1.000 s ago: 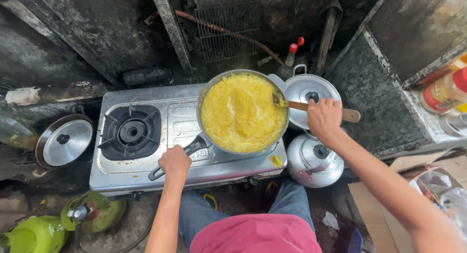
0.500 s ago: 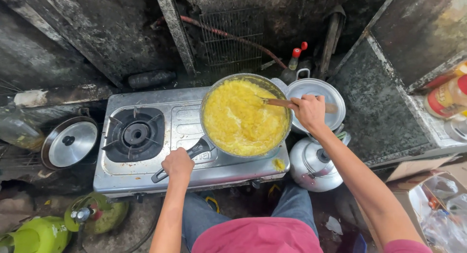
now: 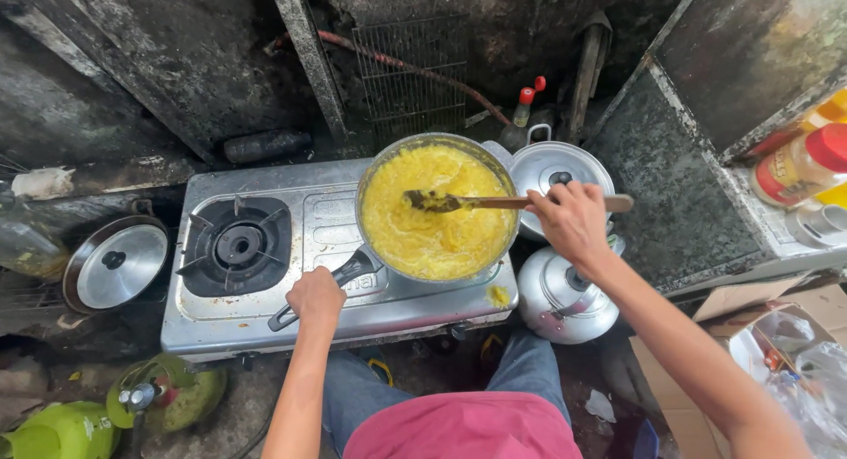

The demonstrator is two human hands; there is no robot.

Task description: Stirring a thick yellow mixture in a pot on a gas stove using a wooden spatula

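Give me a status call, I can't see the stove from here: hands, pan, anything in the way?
Left hand gripping pan handle. Right hand holding wooden spoon, tip in yellow food. Pan on right burner. Nothing blocking it.

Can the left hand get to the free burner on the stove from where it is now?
Probably yes. The left hand grips the pan handle just beside the free burner, and nothing stands between them; it would have to release the handle first.

Bare forearms, pink-red top (image 3: 463, 426), seemingly blue denim trousers (image 3: 529, 371)
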